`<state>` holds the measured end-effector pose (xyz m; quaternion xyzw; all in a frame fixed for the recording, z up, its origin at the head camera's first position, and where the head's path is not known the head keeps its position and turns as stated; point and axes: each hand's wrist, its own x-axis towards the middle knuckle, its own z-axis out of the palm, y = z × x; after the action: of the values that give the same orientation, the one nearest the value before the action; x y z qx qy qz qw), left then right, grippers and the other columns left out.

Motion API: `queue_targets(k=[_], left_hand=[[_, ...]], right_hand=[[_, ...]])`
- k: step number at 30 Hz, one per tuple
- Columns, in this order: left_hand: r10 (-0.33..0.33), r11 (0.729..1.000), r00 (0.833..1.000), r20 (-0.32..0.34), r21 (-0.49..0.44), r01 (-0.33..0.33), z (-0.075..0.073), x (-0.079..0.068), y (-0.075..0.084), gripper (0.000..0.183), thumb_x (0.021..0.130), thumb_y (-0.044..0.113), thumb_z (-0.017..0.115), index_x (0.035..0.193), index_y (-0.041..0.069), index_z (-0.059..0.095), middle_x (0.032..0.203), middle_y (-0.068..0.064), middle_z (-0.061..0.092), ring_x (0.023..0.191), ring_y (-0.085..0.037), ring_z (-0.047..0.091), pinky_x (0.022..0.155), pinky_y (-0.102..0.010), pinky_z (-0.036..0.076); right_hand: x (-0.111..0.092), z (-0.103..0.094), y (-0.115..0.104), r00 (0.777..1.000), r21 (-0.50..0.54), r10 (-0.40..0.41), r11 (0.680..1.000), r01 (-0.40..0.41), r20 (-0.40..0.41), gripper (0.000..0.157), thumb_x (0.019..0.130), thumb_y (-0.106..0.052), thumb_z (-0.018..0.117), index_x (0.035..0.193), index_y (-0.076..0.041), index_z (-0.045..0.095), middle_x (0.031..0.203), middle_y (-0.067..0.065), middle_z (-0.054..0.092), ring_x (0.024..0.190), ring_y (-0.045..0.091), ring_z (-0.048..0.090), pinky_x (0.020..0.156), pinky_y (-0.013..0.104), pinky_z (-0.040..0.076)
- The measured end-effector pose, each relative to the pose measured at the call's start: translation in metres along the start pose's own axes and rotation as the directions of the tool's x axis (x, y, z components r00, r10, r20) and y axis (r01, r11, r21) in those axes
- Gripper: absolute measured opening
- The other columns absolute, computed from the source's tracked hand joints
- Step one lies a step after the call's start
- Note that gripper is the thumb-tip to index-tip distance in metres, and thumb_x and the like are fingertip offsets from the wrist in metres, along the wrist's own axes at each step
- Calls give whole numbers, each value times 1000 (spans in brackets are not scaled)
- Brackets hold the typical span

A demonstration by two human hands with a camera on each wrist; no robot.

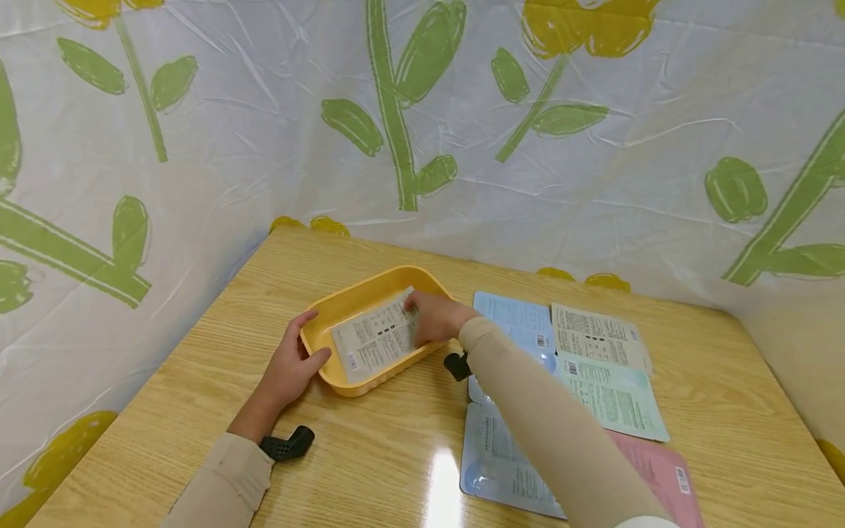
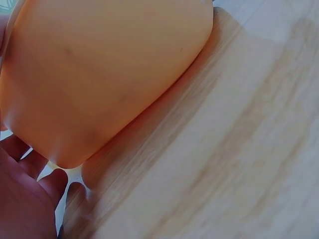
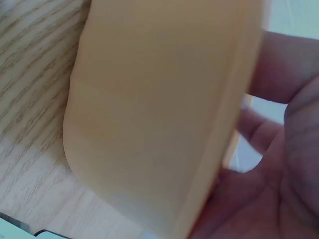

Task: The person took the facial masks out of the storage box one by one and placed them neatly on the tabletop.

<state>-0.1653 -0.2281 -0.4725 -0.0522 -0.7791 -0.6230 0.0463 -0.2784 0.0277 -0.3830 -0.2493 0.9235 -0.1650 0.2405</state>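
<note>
A yellow plastic basket (image 1: pixel 359 292) rests on the wooden table, its wall (image 2: pixel 114 64) filling much of the left wrist view. Inside lies a beige printed packet (image 1: pixel 372 341), apparently a sheet-mask sachet, text side up. My left hand (image 1: pixel 290 370) grips the basket's left end, thumb over the rim and fingers along the outside. Reaching over the right rim, my right hand (image 1: pixel 438 317) holds the packet's right end, with fingers bent over it. In the right wrist view the basket wall (image 3: pixel 154 109) hides those fingertips, while the palm (image 3: pixel 269 199) shows beside the rim.
Right of the basket lie blue packets (image 1: pixel 515 312), another blue one (image 1: pixel 498 466), beige packets (image 1: pixel 597 337), a green packet (image 1: pixel 620 403) and a pink one (image 1: pixel 663 473). My right forearm crosses over some of them. A flower-printed cloth (image 1: pixel 264 132) hangs behind the table.
</note>
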Motion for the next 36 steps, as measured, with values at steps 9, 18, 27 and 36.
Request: queue_targets(k=[9, 18, 27, 36], left_hand=[[-11, 1000, 1000, -1, -7, 11, 0, -1, 0, 70, 96, 1, 58, 154, 1, 20, 158, -25, 22, 140, -40, 36, 97, -16, 41], [-8, 1000, 1000, 2, -3, 8, 1, 0, -1, 69, 97, 2, 58, 154, 1, 20, 159, -24, 20, 143, -38, 32, 108, -41, 36], [-6, 1000, 1000, 11, -13, 6, 1, 1, 1, 69, 97, 2, 58, 155, 2, 20, 159, -25, 20, 141, -40, 34, 103, -26, 41], [11, 1000, 1000, 14, -28, -10, 0, 1, -3, 69, 97, 2, 57, 154, 0, 19, 159, -26, 18, 140, -42, 35, 95, -13, 41]], right_hand=[[-10, -10, 15, 999, 232, -47, 972, 48, -9, 61, 81, 0, 66, 139, -19, 61, 140, 3, 54, 105, 23, 49, 67, 29, 41], [-18, -5, 18, 995, 312, -75, 946, 91, -65, 59, 83, 4, 56, 137, -18, 62, 130, 5, 58, 96, 21, 54, 61, 27, 38], [-40, -7, 20, 977, 486, -89, 856, 175, -195, 56, 87, 7, 49, 138, -12, 60, 145, 12, 48, 98, 23, 64, 75, 33, 57], [-65, -12, 27, 949, 468, -106, 850, 241, -295, 54, 90, 3, 49, 142, -12, 57, 153, 10, 43, 81, 33, 68, 50, 29, 39]])
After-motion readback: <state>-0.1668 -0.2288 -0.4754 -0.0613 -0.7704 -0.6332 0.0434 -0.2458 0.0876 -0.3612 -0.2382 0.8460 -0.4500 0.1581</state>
